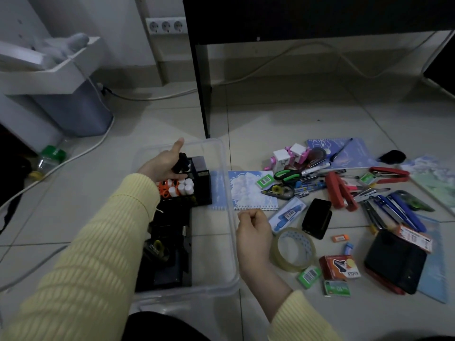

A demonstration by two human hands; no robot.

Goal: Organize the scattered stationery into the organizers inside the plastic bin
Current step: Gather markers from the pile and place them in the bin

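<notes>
Over the far end of the plastic bin [231, 217] on the floor, grips a small black item [181, 162] in the left hand [161, 166] above the part-filled black organizer [202, 190]. Curls the right hand [253, 233], seemingly empty, beside the bin's right rim. Leaves most stationery [341, 190] scattered on the floor to its right.

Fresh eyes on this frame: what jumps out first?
The yellow-sleeved left hand grips a small black item over the black mesh organizer at the far end of the clear plastic bin. Right of the bin, stationery litters the tiled floor: a red stapler, a clear tape roll, green-handled scissors. The right hand hangs curled beside the bin's right rim.
</notes>
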